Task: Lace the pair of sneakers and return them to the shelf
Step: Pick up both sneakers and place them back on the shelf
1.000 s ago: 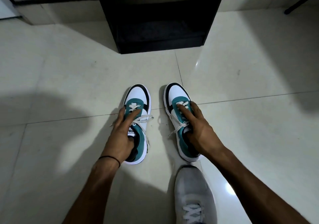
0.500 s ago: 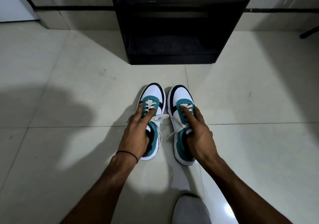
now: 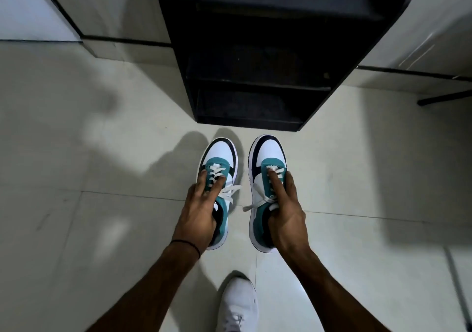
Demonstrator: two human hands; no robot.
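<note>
Two white, teal and black sneakers with white laces point toward a black shelf unit (image 3: 255,76). My left hand (image 3: 200,214) grips the left sneaker (image 3: 222,155) from above, fingers over its laces and thumb inside the opening. My right hand (image 3: 284,211) holds the right sneaker (image 3: 267,150) the same way, index finger along the laces. Loose lace ends hang between the two shoes. Both sneakers are just in front of the shelf's lowest tier; I cannot tell whether they touch the floor.
The pale tiled floor (image 3: 102,204) spreads on all sides. My own foot in a white shoe (image 3: 238,303) stands below the hands. A dark bar (image 3: 444,98) lies at the right near the wall. The shelf tiers look dark and bare.
Both hands have carried the sneakers forward toward the black shelf, which now looms much nearer. The shoes moved closer together, then slightly apart.
</note>
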